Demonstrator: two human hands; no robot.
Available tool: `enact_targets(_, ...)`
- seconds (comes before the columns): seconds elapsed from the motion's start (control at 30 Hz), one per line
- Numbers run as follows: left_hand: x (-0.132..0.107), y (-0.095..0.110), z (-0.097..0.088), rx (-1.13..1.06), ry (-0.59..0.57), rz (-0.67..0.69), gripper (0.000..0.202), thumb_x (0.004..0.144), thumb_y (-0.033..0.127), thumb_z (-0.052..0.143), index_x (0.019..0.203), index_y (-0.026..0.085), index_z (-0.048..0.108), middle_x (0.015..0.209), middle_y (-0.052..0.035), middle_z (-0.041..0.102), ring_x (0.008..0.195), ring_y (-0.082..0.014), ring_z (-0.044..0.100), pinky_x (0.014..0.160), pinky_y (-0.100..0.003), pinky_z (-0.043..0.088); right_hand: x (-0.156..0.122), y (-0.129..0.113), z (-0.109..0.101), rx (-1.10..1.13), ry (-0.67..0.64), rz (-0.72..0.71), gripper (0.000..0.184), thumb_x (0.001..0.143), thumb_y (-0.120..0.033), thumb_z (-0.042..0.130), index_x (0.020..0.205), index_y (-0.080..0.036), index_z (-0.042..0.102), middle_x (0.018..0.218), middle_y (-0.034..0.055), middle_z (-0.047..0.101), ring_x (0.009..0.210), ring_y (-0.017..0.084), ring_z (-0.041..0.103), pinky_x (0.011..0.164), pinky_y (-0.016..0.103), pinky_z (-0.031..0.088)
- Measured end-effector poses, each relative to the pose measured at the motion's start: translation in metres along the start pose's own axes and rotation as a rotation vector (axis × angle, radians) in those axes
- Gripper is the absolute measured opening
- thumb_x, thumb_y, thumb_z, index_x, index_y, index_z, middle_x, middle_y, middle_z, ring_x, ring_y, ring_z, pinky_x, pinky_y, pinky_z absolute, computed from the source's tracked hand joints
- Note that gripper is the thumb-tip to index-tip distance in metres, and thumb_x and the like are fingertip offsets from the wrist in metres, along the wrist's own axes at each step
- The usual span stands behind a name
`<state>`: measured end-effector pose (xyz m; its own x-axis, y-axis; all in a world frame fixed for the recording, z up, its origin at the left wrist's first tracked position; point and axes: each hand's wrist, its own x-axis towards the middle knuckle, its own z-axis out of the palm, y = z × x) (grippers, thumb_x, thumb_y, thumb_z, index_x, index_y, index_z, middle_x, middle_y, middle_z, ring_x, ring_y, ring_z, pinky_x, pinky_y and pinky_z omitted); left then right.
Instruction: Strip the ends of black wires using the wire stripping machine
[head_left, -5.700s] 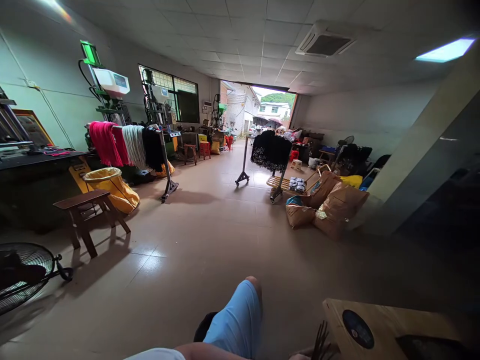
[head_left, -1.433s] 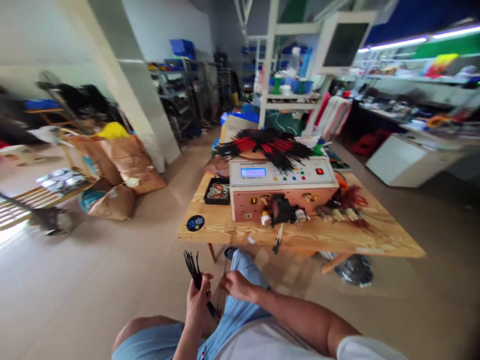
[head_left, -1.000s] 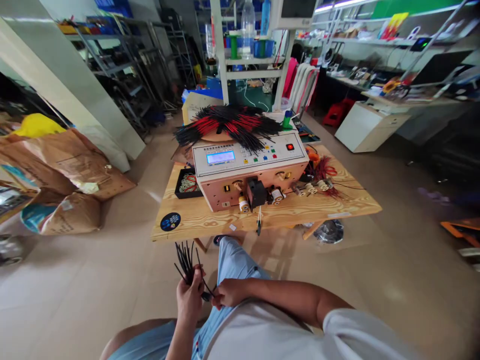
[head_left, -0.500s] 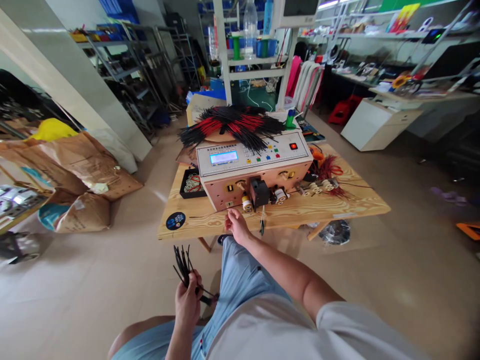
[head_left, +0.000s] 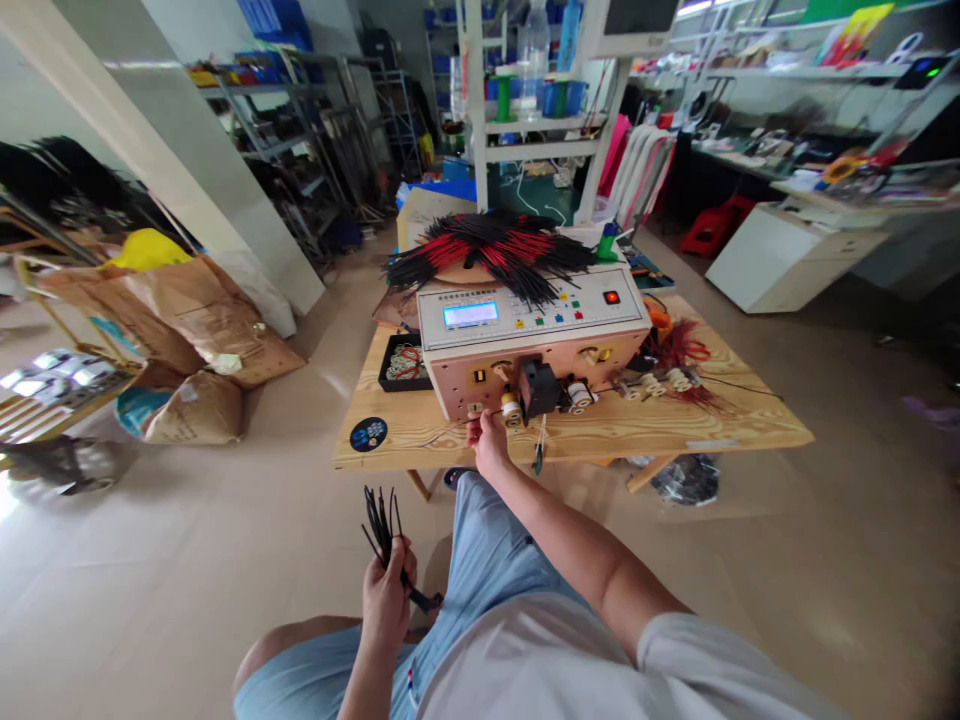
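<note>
At the near edge of a pine worktop (head_left: 405, 445), the right hand (head_left: 487, 445) reaches to the front of a wire-cutting machine (head_left: 525, 330), its fingers drawn together just below a small spool (head_left: 511, 408); whether they pinch anything is too small to tell. The left hand (head_left: 388, 605) is closed around a bundle of black wires (head_left: 381, 530) low over the person's lap, the far ends fanning out above the fist.

Those splayed, loosely gathered wires could slip from the grip if it slackens. Fingers this close to the machine's front fittings could snag there, and a careless knock could send the small tool (head_left: 538, 450) at the worktop edge to the floor. The heap of red and black wires (head_left: 491, 255) just behind the control panel also looks loose enough to slide.

Beside the machine lie a black tray of coiled wire (head_left: 405, 362) on the left and tangled red wire (head_left: 675, 350) on the right. The tiled floor (head_left: 187, 560) runs to paper sacks (head_left: 214, 320) on the left, metal shelving (head_left: 315, 130) far off and a white cabinet (head_left: 784, 260) on the right.
</note>
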<state>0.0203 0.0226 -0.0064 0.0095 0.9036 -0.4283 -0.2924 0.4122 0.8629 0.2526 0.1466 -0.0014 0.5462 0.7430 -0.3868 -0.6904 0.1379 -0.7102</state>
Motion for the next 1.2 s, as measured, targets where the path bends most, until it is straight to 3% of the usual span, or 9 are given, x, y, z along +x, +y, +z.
enact_targets(0.1, -0.001, 0.0, -0.001, -0.011, 0.008, 0.019, 0.049, 0.068, 0.057, 0.084, 0.082, 0.016, 0.06, 0.052, 0.0098, 0.041, 0.04, -0.0035, 0.032, 0.037, -0.016, 0.024, -0.009, 0.02, -0.001, -0.098, -0.047, 0.015, 0.051, 0.082, -0.068, 0.065, 0.079, -0.017, 0.061, 0.054, -0.0054, 0.052, 0.041, 0.007, 0.041, 0.038, 0.019, 0.034)
enact_targets(0.3, 0.0, 0.0, 0.001, -0.047, 0.025, 0.061, 0.051, 0.072, 0.06, 0.08, 0.091, 0.016, 0.063, 0.054, 0.0102, 0.041, 0.041, -0.0034, 0.032, 0.038, -0.015, 0.024, -0.047, 0.062, -0.02, -0.396, -0.359, 0.13, 0.052, 0.084, -0.068, 0.06, 0.08, -0.017, 0.063, 0.059, -0.002, 0.058, 0.045, 0.01, 0.049, 0.041, 0.021, 0.04)
enact_targets(0.43, 0.004, -0.001, 0.002, -0.023, 0.052, 0.064, 0.052, 0.068, 0.06, 0.083, 0.089, 0.016, 0.064, 0.057, 0.0087, 0.044, 0.045, -0.0044, 0.037, 0.041, -0.016, 0.029, -0.079, 0.076, -0.045, -0.724, -0.588, 0.237, 0.038, 0.093, -0.05, 0.056, 0.075, -0.018, 0.065, 0.058, -0.0025, 0.056, 0.045, 0.01, 0.046, 0.044, 0.021, 0.037)
enact_targets(0.6, 0.007, -0.013, 0.003, 0.073, 0.075, 0.046, 0.052, 0.068, 0.064, 0.08, 0.08, 0.018, 0.061, 0.062, 0.0053, 0.053, 0.048, -0.0055, 0.042, 0.043, -0.017, 0.032, -0.123, 0.08, -0.081, -1.197, -1.076, 0.132, 0.019, 0.087, -0.015, 0.055, 0.073, -0.017, 0.067, 0.064, -0.0016, 0.061, 0.062, 0.012, 0.055, 0.059, 0.02, 0.04)
enact_targets(0.8, 0.002, -0.026, 0.009, 0.114, 0.116, 0.037, 0.052, 0.072, 0.067, 0.074, 0.076, 0.019, 0.055, 0.059, 0.0062, 0.052, 0.042, -0.0041, 0.033, 0.038, -0.017, 0.024, -0.147, 0.083, -0.104, -1.308, -1.351, 0.338, 0.021, 0.084, -0.009, 0.051, 0.072, -0.017, 0.066, 0.067, -0.0032, 0.061, 0.069, 0.012, 0.058, 0.063, 0.018, 0.04)
enact_targets(0.93, 0.0, -0.024, 0.009, 0.12, 0.07, 0.045, 0.05, 0.075, 0.067, 0.071, 0.088, 0.019, 0.062, 0.062, 0.0054, 0.055, 0.042, -0.004, 0.034, 0.038, -0.016, 0.024, -0.142, 0.079, -0.104, -1.309, -1.347, 0.381, 0.022, 0.083, -0.01, 0.05, 0.072, -0.017, 0.067, 0.065, -0.0033, 0.059, 0.064, 0.011, 0.056, 0.058, 0.019, 0.039)
enact_targets(1.07, -0.001, -0.018, 0.006, 0.043, 0.045, -0.009, 0.055, 0.069, 0.066, 0.078, 0.094, 0.019, 0.065, 0.061, 0.0075, 0.05, 0.041, -0.0027, 0.034, 0.038, -0.015, 0.025, -0.126, 0.074, -0.101, -1.16, -1.308, 0.415, 0.017, 0.083, -0.016, 0.057, 0.072, -0.018, 0.07, 0.061, -0.0015, 0.06, 0.054, 0.012, 0.053, 0.051, 0.022, 0.038)
enact_targets(1.13, -0.003, -0.013, 0.005, -0.001, 0.068, -0.023, 0.055, 0.065, 0.064, 0.081, 0.088, 0.018, 0.064, 0.06, 0.0076, 0.049, 0.042, -0.0025, 0.035, 0.038, -0.014, 0.026, -0.108, 0.069, -0.096, -1.055, -1.175, 0.372, 0.011, 0.083, -0.024, 0.063, 0.082, -0.019, 0.071, 0.063, -0.0014, 0.061, 0.051, 0.012, 0.052, 0.049, 0.022, 0.038)
enact_targets(1.2, -0.007, -0.008, 0.004, -0.026, 0.098, -0.035, 0.055, 0.062, 0.063, 0.084, 0.085, 0.018, 0.063, 0.06, 0.007, 0.05, 0.043, -0.0027, 0.037, 0.038, -0.014, 0.026, -0.082, 0.06, -0.086, -0.879, -0.887, 0.247, 0.023, 0.083, -0.038, 0.067, 0.098, -0.021, 0.069, 0.067, -0.0027, 0.061, 0.051, 0.011, 0.051, 0.047, 0.021, 0.039)
